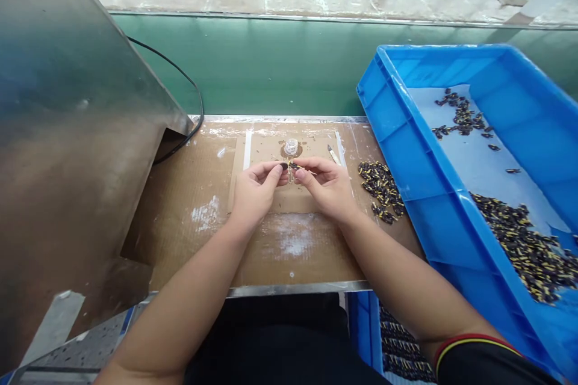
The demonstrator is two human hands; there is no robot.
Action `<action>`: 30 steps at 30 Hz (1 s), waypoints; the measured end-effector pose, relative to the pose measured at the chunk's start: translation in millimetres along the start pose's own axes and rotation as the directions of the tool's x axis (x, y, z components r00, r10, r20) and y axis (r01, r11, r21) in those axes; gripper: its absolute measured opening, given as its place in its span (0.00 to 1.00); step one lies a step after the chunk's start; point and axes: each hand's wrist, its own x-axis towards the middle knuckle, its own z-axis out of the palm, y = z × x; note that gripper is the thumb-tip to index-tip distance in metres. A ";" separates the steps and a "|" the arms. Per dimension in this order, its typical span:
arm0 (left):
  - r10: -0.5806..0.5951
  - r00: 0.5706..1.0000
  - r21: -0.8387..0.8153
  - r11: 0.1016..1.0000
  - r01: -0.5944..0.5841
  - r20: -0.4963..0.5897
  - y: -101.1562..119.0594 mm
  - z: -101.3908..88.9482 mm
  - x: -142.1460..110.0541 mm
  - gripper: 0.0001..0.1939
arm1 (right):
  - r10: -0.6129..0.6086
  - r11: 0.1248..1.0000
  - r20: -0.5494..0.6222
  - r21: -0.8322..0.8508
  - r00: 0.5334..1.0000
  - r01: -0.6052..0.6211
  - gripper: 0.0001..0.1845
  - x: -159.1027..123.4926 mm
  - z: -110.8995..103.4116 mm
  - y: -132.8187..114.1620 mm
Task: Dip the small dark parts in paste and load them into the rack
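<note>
My L hand [255, 192] & R hand [327, 187] are both up over the card sheet [266, 150], pinching, not released. L fingers [272, 172] clamp the dark end of a small black-and-yellow part [294, 166]; R fingers [307, 167] hold it near the yellow section, w/ a thin lead poking out twds the R. Can't tell if it's 1 piece or 2: too small & partly behind my fingertips. It's in the air just above the sheet, right in front of a clear plastic cup [291, 147] on a brown ring [280, 151].

My guess on handling: v light, stiff body, thin lead that'd bend easily, prob slippery. Best hold is the dark body, not the lead.

Nearest R hand: a pale pointed stick [334, 155] on the sheet, then a loose pile of parts [382, 192] on the worktop [180, 252]. Further R, a blue plastic tray [433, 156] holds a bigger heap of parts [526, 246] on a pale liner [469, 156]. Steel panel [67, 132] on my L.
</note>
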 end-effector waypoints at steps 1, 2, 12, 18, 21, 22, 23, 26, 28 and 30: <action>-0.009 1.000 -0.006 1.000 0.009 0.000 1.6 0.6 -1.6 0.17 | -0.033 0.999 -0.006 -0.036 0.999 0.033 0.12 -2.1 0.0 -0.7; -0.016 1.000 -0.013 1.000 0.016 -0.004 3.3 1.2 -3.0 0.18 | -0.070 0.995 -0.013 -0.078 0.997 0.069 0.12 -4.3 0.0 -1.3; -0.073 0.996 -0.196 0.979 0.061 -0.058 12.4 6.3 -5.6 0.17 | -0.281 0.899 0.008 -0.347 0.960 0.267 0.14 -12.1 -1.2 -4.8; 0.048 0.994 0.018 0.999 -0.047 -0.099 8.7 5.0 -6.5 0.16 | -0.284 0.899 0.012 -0.344 0.959 0.271 0.14 -13.7 0.5 -6.9; 0.085 0.990 0.061 0.995 -0.079 -0.110 9.6 5.0 -7.8 0.16 | -0.266 0.915 -0.026 -0.321 0.963 0.244 0.13 -14.8 1.3 -7.0; 0.091 0.989 0.067 0.994 -0.084 -0.114 10.6 5.2 -8.3 0.16 | -0.265 0.920 -0.031 -0.308 0.964 0.243 0.13 -15.1 1.6 -7.1; 0.097 0.989 0.073 0.993 -0.089 -0.113 11.7 5.4 -8.9 0.16 | -0.259 0.927 -0.030 -0.288 0.965 0.240 0.12 -15.3 2.0 -7.3; 0.136 0.987 0.091 0.988 -0.128 -0.087 14.3 6.2 -10.7 0.15 | -0.187 0.971 -0.021 -0.156 0.982 0.181 0.10 -15.9 4.4 -8.1; 0.161 0.984 0.083 0.984 -0.155 -0.072 12.8 6.5 -10.8 0.15 | -0.104 0.994 -0.026 -0.025 0.994 0.104 0.09 -16.0 6.8 -9.2; 0.163 0.984 0.039 0.986 -0.161 -0.074 7.7 6.3 -8.8 0.14 | -0.038 0.995 -0.042 0.092 0.998 0.042 0.08 -15.8 8.8 -10.4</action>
